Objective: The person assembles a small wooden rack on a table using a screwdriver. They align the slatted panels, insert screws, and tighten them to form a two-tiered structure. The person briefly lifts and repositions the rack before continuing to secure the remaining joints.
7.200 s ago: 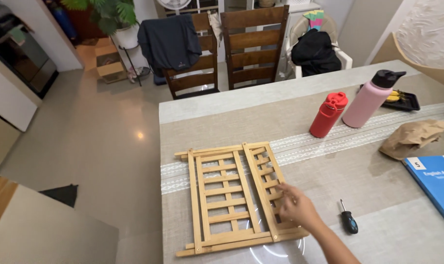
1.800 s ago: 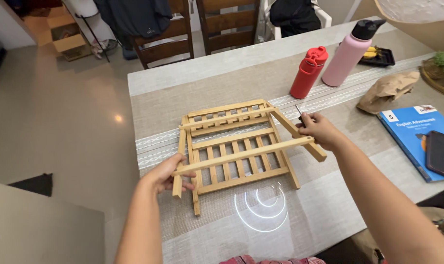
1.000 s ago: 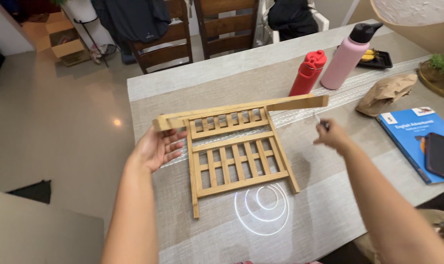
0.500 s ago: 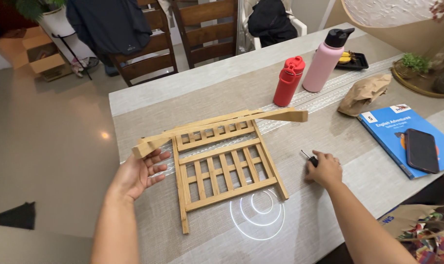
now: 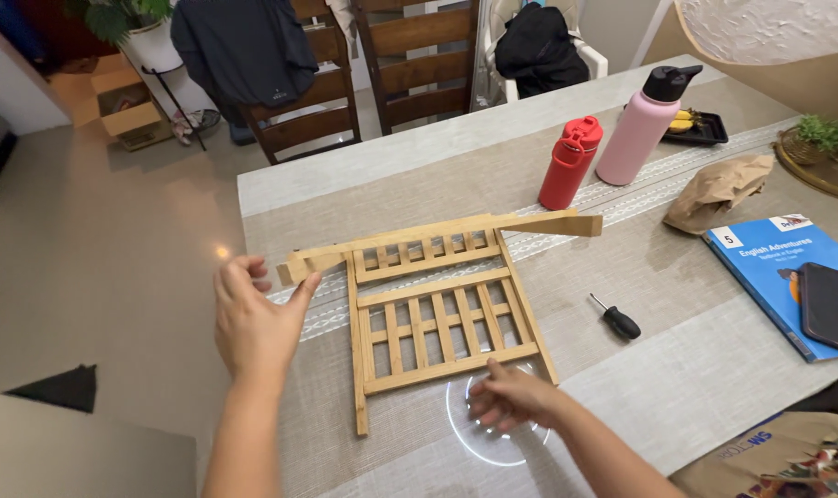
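Now lying mid-desk (image 5: 677,387): slatted wooden rack (image 5: 442,318), one long bar swung outward along its 12 o'clock edge, where moments ago both hands gripped it folded. Left hand (image 5: 253,323) open at 9 o'clock, fingers spread, thumb just touching the bar's end, holding nothing. Right hand (image 5: 511,398) loosely curled at 6 o'clock beside the frame's near corner, empty; black screwdriver (image 5: 614,318) lying at 3 o'clock, untouched.
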